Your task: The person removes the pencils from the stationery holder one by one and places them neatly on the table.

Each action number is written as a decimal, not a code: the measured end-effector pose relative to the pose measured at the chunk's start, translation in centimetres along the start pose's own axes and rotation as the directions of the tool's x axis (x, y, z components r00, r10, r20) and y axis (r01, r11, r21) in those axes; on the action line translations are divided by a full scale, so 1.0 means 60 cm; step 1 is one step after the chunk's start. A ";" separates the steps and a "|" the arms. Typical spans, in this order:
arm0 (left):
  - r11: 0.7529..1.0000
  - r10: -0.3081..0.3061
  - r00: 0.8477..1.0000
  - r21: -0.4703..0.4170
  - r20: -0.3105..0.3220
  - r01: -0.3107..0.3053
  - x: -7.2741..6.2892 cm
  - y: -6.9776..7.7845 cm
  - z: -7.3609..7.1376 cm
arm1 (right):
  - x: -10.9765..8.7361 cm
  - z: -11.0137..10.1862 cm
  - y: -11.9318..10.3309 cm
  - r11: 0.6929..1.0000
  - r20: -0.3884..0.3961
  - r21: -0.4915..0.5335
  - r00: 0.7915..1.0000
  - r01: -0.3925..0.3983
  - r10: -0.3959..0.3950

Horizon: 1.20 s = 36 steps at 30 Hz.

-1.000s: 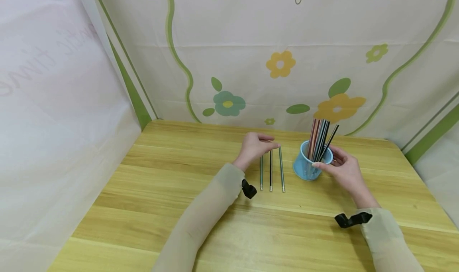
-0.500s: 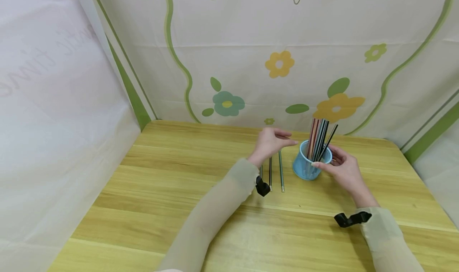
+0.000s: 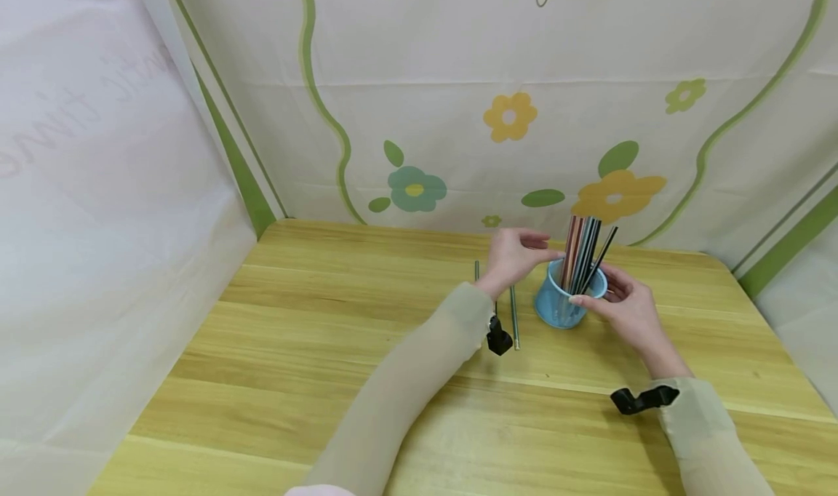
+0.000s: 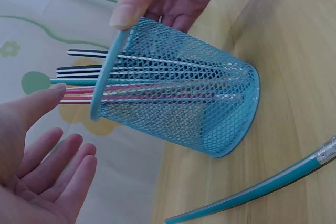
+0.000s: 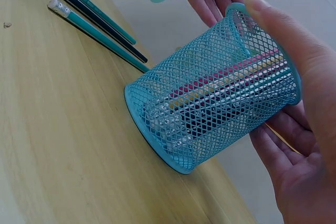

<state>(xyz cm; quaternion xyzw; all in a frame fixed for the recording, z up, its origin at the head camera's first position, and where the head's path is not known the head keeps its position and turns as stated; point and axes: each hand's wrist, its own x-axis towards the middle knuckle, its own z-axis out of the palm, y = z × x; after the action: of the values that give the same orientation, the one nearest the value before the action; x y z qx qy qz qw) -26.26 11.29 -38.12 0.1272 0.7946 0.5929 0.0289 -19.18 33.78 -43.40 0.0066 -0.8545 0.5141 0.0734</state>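
Note:
A blue mesh pencil cup stands upright with several striped, black and teal pencils in it. My right hand grips the cup at its rim, thumb on the near side and fingers behind. My left hand is at the cup's left rim. Its thumb reaches to the pencils' upper ends, its other fingers are loosely bent, and nothing is held between them; whether the thumb touches a pencil I cannot tell. Left of the cup lie a teal pencil, a black pencil and another teal pencil, partly hidden by my left arm.
The wooden table runs back to a white cloth wall printed with flowers. Another white cloth hangs on the left. Black wrist cameras sit on both sleeves.
My left hand has moved right, from over the pencils lying on the table to the cup's rim. The right hand and the cup have stayed in place.

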 end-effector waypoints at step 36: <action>0.999 0.052 0.998 0.006 0.037 -0.053 0.022 -0.024 0.048 | 0.002 0.002 0.004 1.000 -0.007 -0.002 1.000 0.018 -0.018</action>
<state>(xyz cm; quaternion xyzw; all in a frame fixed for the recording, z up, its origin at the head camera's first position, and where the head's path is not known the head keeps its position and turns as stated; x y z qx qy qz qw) -27.22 13.91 -40.19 0.1590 0.7923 0.5884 0.0274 -19.34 33.78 -43.66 0.0124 -0.8546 0.5128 0.0810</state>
